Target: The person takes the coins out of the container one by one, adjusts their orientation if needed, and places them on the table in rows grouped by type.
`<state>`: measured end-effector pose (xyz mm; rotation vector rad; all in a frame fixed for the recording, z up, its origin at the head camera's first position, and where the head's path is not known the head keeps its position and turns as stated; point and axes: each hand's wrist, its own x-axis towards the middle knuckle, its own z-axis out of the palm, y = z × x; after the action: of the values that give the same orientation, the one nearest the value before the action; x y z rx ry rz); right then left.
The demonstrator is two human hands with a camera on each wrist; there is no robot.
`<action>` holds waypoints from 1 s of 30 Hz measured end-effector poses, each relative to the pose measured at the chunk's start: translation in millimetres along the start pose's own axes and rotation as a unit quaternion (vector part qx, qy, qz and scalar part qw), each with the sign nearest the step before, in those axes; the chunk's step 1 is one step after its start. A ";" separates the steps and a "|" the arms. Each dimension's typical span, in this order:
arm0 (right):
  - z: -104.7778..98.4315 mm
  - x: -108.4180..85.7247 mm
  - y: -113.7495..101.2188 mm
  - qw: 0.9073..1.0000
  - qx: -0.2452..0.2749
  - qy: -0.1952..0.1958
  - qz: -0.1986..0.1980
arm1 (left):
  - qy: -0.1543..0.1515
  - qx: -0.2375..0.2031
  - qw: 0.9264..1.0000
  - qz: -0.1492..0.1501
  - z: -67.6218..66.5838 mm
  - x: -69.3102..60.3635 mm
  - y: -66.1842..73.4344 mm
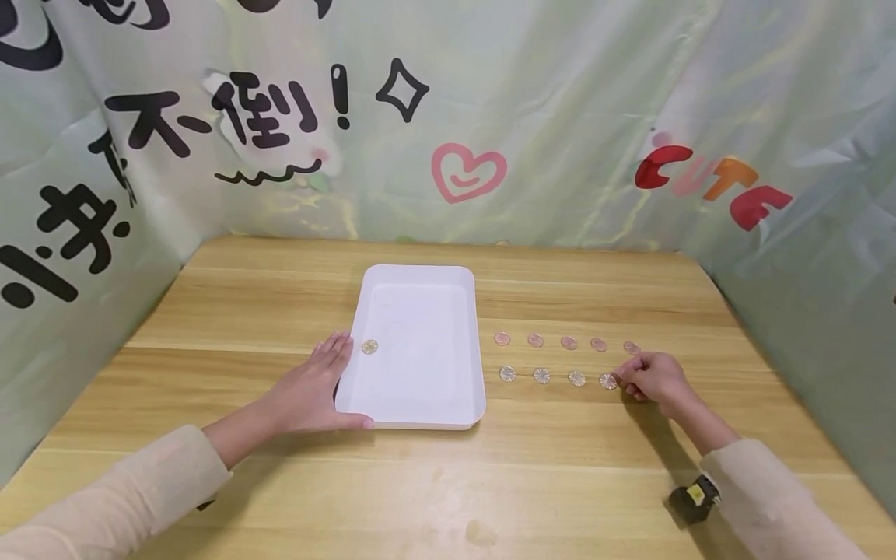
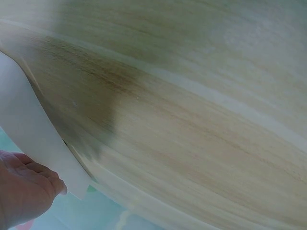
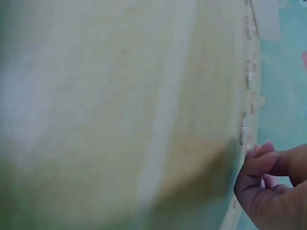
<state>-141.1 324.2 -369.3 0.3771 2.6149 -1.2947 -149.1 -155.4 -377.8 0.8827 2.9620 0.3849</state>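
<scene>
My left hand [image 1: 322, 387] rests against the near left corner of a white tray [image 1: 427, 424]. Its fingers lie along the left rim, and the thumb reaches along the front edge. A gold-coloured round token [image 1: 369, 347] is inside the tray by its left wall. To the right, the thumb and fingertips of my right hand [image 1: 654, 379] pinch at the edge of a silvery round token [image 1: 607, 381], the rightmost in the near row. In the right wrist view the curled fingers [image 3: 259, 167] meet at their tips; whatever lies between them is hidden.
More silvery tokens [image 1: 541, 376] continue the near row toward the tray. Behind them runs a row of several pink tokens [image 1: 535, 341]. All lie flat on the wooden table [image 1: 434, 482]. A printed cloth [image 1: 560, 155] encloses the back and sides.
</scene>
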 end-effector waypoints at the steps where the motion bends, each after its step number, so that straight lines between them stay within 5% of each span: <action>1: -0.3 -0.2 -1.4 1.000 -0.004 0.003 -0.006 | 0.000 0.000 1.000 0.000 -0.1 0.1 -0.1; 7: 3.9 -2.3 -18.2 0.998 -0.029 -0.001 -0.050 | -0.003 0.002 1.000 -0.002 -0.6 0.3 -0.8; 30: 63.0 1.8 -128.3 0.984 0.015 -0.040 -0.171 | 0.006 0.023 1.000 0.005 -0.5 0.9 0.0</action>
<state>-178.8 199.2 -311.3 -0.1266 2.6745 -1.4146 -150.0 -155.1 -377.3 0.9021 2.9900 0.3260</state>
